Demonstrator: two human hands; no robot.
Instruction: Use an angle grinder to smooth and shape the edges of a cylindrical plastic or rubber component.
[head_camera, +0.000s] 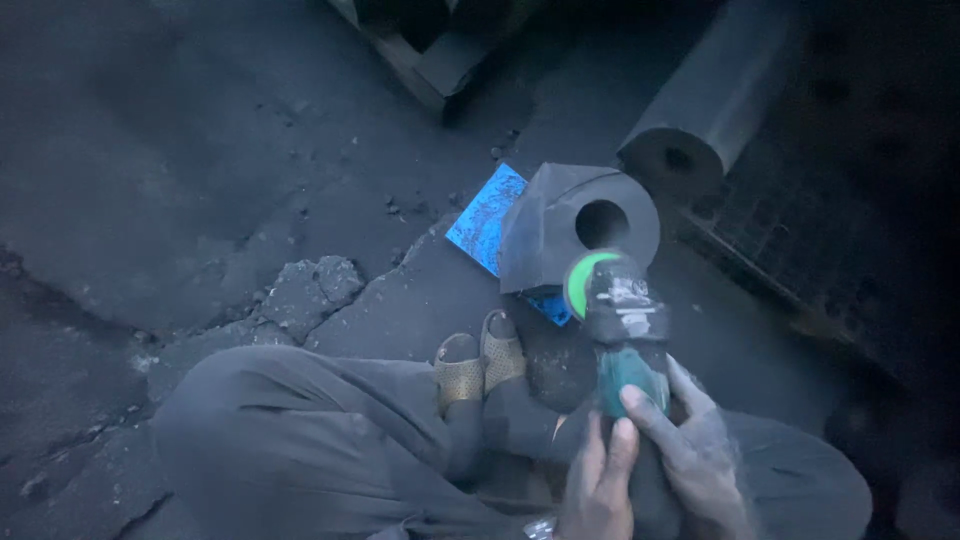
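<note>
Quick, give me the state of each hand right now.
Left hand: closed on the rear of the green angle grinder.
Right hand: closed around the grinder body.

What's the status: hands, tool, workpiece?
Both hands, left hand and right hand, grip the green angle grinder. Disc sits at the dark block with a round hole, contact unclear. Sandalled feet close beneath; blue sheet under block.

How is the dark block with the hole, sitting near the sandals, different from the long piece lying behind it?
The block is short and stubby with flat angled sides; the long piece is a stretched-out round bar. The block rests on a blue sheet; the long piece lies on the bare floor. Both are dark grey with a round hole in the end.
</note>
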